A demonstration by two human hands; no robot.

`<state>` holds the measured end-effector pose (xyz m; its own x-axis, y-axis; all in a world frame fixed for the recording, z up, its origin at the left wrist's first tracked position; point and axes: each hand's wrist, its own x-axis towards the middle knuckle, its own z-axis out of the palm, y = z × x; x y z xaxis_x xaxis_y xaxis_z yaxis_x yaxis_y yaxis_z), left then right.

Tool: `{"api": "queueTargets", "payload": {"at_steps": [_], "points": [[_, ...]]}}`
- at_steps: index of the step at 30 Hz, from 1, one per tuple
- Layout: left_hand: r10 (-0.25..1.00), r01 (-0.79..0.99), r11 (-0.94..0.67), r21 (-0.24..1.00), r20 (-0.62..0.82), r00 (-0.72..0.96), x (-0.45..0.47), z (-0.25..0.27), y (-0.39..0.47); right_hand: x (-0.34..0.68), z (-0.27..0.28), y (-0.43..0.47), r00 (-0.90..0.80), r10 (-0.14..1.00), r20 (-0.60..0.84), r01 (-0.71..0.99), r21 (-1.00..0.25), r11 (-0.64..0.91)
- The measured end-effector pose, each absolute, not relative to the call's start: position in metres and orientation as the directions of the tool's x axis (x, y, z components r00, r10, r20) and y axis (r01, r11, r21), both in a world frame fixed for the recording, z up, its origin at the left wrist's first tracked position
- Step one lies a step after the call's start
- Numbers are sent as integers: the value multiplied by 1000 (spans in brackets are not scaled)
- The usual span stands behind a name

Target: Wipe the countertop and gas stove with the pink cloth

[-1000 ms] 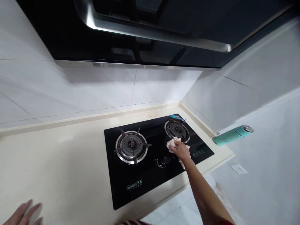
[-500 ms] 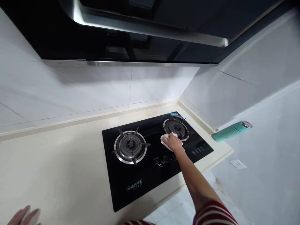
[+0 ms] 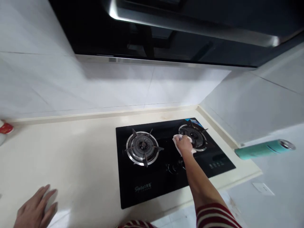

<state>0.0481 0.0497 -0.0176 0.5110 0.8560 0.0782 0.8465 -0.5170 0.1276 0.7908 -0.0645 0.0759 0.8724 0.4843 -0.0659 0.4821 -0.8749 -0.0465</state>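
A white cloth (image 3: 177,139) is bunched under my right hand (image 3: 184,145), whose fingers press it against the black glass top of the gas stove (image 3: 163,177). That hand is just left of the right burner (image 3: 195,138), near the middle of the stove. The left burner (image 3: 142,145), with its metal pan support, is farther left. Over the pale countertop (image 3: 90,164), at the lower left, my left hand (image 3: 35,207) has its fingers spread and holds nothing. Whether it touches the counter, I cannot tell.
A dark range hood (image 3: 152,41) hangs low above the stove. At the stove's right stands a tall green canister (image 3: 258,149) near the counter edge. Part of a red and white container (image 3: 6,128) shows at the far left. Tiled walls close the back and right.
The view has swung left, so the stove sits farther right in it. More of my left hand shows. My right hand stays on the cloth beside the right burner.
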Motion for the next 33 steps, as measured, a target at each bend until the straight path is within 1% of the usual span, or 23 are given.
{"api": "queueTargets", "payload": {"at_steps": [3, 7, 10, 15, 17, 20, 26, 29, 33], "points": [[861, 821, -507, 263, 187, 473, 58, -5, 45, 775, 71, -71, 820, 567, -79, 566, -39, -823], [866, 817, -498, 291, 214, 452, 61, -4, 42, 758, 65, -83, 690, 715, -110, 716, -39, -697], [872, 822, -488, 293, 209, 443, 60, -7, 41, 756, 65, -68, 624, 774, -112, 776, -34, -630], [864, 817, -502, 284, 201, 461, 57, -7, 41, 764, 72, -15, 561, 820, -115, 825, -5, -565], [866, 822, -498, 274, 191, 461, 57, -6, 41, 763, 74, -7, 541, 831, -132, 839, 13, -544], [864, 833, -501, 237, 185, 467, 60, -4, 41, 752, 76, -24, 495, 851, -176, 867, 36, -497], [854, 846, -513, 144, 179, 488, 67, 3, 39, 711, 80, -94, 399, 883, -247, 916, 56, -398], [847, 846, -522, 104, 181, 500, 64, 5, 40, 700, 84, -103, 383, 888, -253, 923, 73, -377], [858, 859, -502, 102, 182, 480, 83, 10, 38, 697, 87, -98, 398, 879, -264, 917, 98, -386]]}}
